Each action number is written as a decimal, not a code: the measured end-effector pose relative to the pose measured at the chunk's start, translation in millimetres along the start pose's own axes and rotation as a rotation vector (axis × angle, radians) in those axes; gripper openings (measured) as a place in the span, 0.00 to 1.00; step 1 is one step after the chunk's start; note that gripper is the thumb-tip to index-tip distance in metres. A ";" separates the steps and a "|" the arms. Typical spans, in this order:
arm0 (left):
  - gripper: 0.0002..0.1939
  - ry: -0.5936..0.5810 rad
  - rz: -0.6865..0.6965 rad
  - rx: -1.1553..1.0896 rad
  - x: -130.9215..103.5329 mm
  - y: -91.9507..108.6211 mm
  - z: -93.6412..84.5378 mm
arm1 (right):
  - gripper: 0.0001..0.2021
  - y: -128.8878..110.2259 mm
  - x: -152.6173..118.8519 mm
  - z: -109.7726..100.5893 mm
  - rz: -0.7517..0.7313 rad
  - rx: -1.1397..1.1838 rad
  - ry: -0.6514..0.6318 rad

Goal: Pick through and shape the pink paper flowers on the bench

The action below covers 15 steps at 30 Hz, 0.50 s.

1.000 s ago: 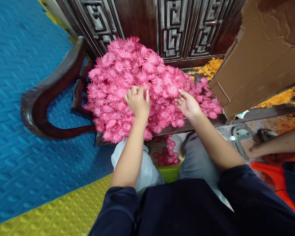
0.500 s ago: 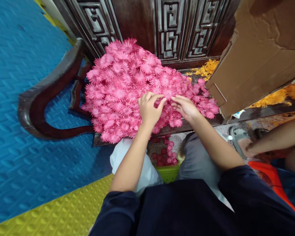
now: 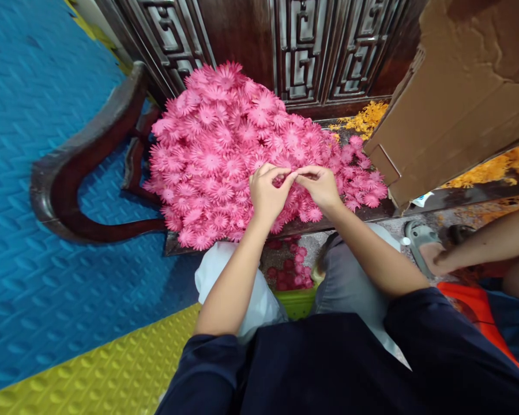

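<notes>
Head view: over heaped pink, spiky-petalled flowers (image 3: 216, 155), the bare left hand (image 3: 268, 193) and bare right hand (image 3: 323, 188) are pinching, fingertips meeting; whether holding anything, I cannot tell.

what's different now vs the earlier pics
The left hand has moved rightward over the heap of pink flowers, and its fingertips now meet those of the right hand, which has come slightly left. Whether a flower is pinched between them can't be told. The heap, the cardboard and the curved wooden armrest look unchanged.
</notes>
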<state>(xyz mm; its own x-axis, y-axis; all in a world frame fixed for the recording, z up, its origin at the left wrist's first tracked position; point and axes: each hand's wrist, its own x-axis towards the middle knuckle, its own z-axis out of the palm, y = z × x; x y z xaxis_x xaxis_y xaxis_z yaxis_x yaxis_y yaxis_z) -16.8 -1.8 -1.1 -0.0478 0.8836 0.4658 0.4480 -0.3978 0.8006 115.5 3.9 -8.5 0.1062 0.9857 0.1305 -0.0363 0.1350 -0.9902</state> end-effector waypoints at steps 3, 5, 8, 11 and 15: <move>0.06 -0.001 0.031 -0.047 0.3 0.0 0.5 | 0.06 0.0 0.2 0.3 -0.008 0.037 0.014; 0.05 0.017 0.039 -0.050 0.8 -1.4 1.7 | 0.06 -0.2 0.6 0.3 -0.001 0.060 0.012; 0.04 0.064 0.027 -0.044 1.8 -4.0 3.5 | 0.07 -0.8 0.8 1.0 -0.006 0.057 0.016; 0.05 0.090 0.020 -0.058 2.6 -4.2 4.1 | 0.05 -3.7 -1.2 1.7 -0.060 -0.070 0.026; 0.06 0.081 0.006 -0.119 2.2 -1.2 3.5 | 0.03 -10.0 -6.1 0.3 -0.228 -0.360 0.054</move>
<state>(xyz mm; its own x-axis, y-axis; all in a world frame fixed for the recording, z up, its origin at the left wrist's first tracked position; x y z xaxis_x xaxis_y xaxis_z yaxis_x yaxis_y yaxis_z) -14.3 1.5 -2.4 -0.1198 0.8601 0.4959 0.3396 -0.4338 0.8345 114.9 -3.5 0.7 0.1237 0.9268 0.3545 0.3422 0.2955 -0.8919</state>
